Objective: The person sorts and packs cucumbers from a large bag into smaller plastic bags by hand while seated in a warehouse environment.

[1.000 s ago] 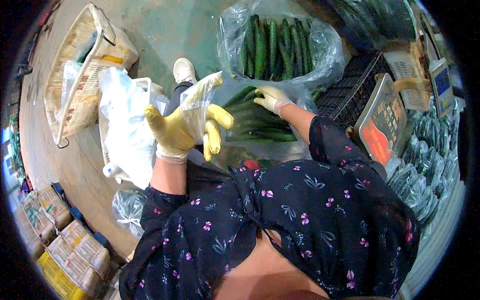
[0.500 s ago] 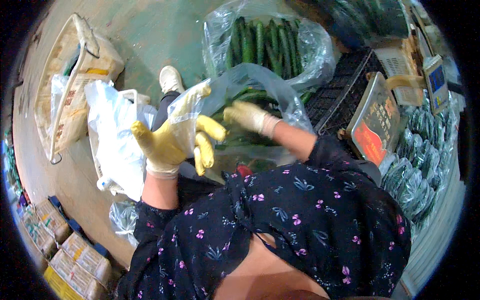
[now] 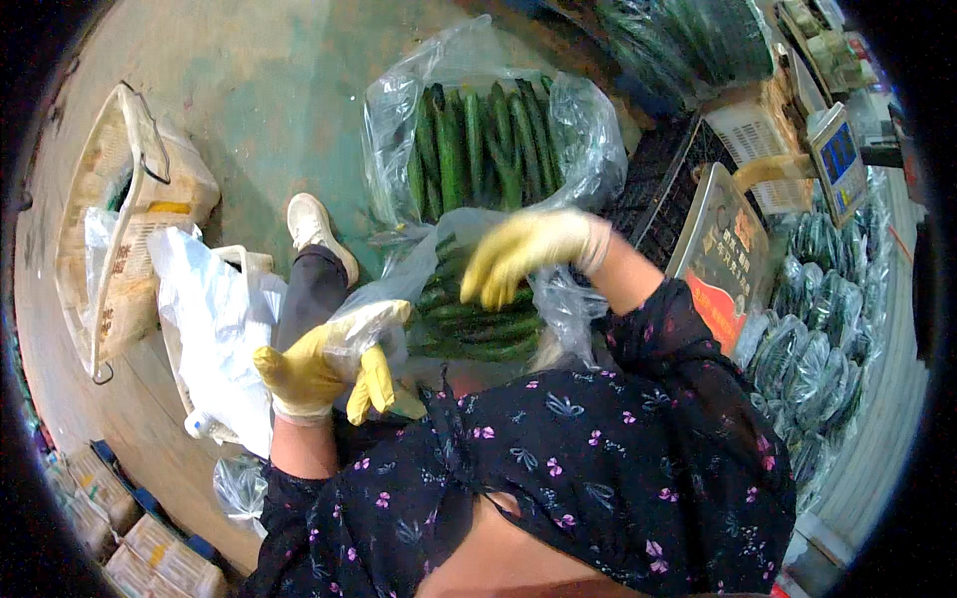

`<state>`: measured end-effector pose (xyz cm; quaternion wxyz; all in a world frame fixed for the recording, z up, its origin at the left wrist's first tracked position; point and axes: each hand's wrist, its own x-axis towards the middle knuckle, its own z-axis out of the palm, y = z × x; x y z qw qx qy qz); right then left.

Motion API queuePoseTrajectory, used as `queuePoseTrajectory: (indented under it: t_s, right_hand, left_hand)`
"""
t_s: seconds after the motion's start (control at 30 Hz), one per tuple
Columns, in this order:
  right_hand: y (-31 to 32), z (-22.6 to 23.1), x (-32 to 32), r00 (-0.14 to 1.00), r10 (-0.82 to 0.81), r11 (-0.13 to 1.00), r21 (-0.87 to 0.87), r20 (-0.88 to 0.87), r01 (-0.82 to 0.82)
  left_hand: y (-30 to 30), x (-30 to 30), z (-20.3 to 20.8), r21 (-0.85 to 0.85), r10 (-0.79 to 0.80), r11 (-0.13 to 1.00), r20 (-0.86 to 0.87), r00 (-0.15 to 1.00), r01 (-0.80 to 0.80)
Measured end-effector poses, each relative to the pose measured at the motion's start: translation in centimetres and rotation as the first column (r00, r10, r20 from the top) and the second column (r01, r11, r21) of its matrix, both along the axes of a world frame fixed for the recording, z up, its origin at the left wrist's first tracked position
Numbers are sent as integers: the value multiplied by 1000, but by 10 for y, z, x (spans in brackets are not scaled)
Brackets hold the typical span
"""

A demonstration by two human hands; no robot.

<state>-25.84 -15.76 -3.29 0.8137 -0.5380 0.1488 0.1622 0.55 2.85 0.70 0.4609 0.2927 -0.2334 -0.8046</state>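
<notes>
Both my hands wear yellow rubber gloves. My left hand (image 3: 324,367) grips the near edge of a clear plastic bag (image 3: 558,309) that holds several cucumbers (image 3: 469,329) in front of me. My right hand (image 3: 523,254) hovers over the bag's mouth, fingers curled and pointing down, with nothing that I can see in it. Just beyond stands a larger open clear bag (image 3: 399,130) packed with upright cucumbers (image 3: 478,145).
A white plastic sack (image 3: 214,319) and a paper-lined wire basket (image 3: 120,229) sit at the left. A black crate (image 3: 658,204), a weighing scale (image 3: 832,154) and several bagged cucumber bundles (image 3: 817,339) lie at the right. My shoe (image 3: 317,231) rests on the green floor.
My right hand has lifted up out of the near bag and now hangs above it. My left hand has dropped lower, still holding the bag's edge.
</notes>
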Motion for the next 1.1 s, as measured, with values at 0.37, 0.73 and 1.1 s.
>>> queuePoseTrajectory:
  t_s: [0.37, 0.73, 1.1]
  right_hand:
    - [-91, -231, -28, 416, -774, 569, -813, -478, 124]
    - [-43, -212, 15, 312, -949, 58, -936, 57, 347]
    - [-81, -260, -62, 129, -921, 389, -871, -367, 300]
  left_hand:
    - [-35, -14, 10, 76, 23, 997, 10, 1000, -24]
    - [-46, -36, 15, 137, 131, 981, 42, 991, -135]
    - [-49, -33, 12, 149, 75, 986, -17, 997, -71]
